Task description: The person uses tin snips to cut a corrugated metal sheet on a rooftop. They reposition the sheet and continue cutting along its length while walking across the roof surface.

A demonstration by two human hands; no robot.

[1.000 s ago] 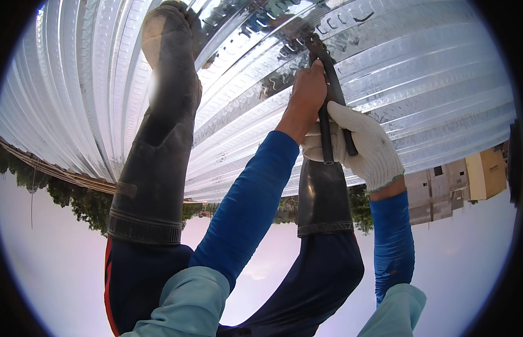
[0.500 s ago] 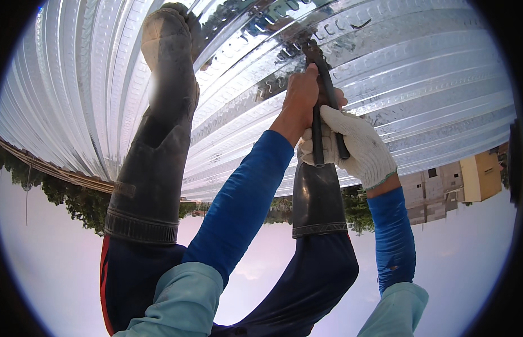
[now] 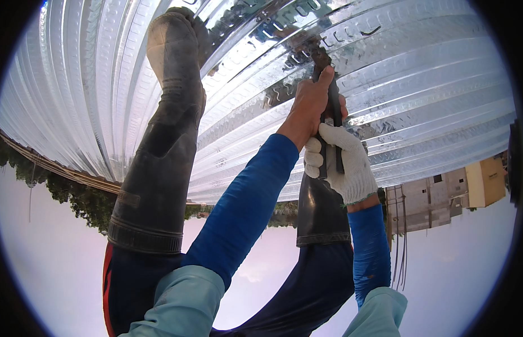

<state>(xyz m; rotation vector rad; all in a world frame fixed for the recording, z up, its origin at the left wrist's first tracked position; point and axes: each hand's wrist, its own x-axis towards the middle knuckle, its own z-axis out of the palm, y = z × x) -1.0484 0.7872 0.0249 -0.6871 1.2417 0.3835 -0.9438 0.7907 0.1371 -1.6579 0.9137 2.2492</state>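
My right hand [image 3: 348, 163] shows white knit edged green; my 2 arm covers [image 3: 241, 208], blue; sleeves [image 3: 185, 297], pale teal; tool [image 3: 333, 105], black; boots [image 3: 166, 168], grey-black; trousers [image 3: 140, 281], navy, red-striped; metal sheeting [image 3: 76, 101], silver, ribbed, with rows of curved marks.

Room to pass: along the ribbed decking [image 3: 435, 112] right of the gloved right hand [image 3: 352, 168], and in the lane between the left boot [image 3: 174, 121] and the bare left hand [image 3: 311, 105]. Obstacles: the right boot [image 3: 322, 216], behind the gloved hand; the black tool [image 3: 333, 104], spanning both hands; the left forearm [image 3: 244, 208], bordering that lane.
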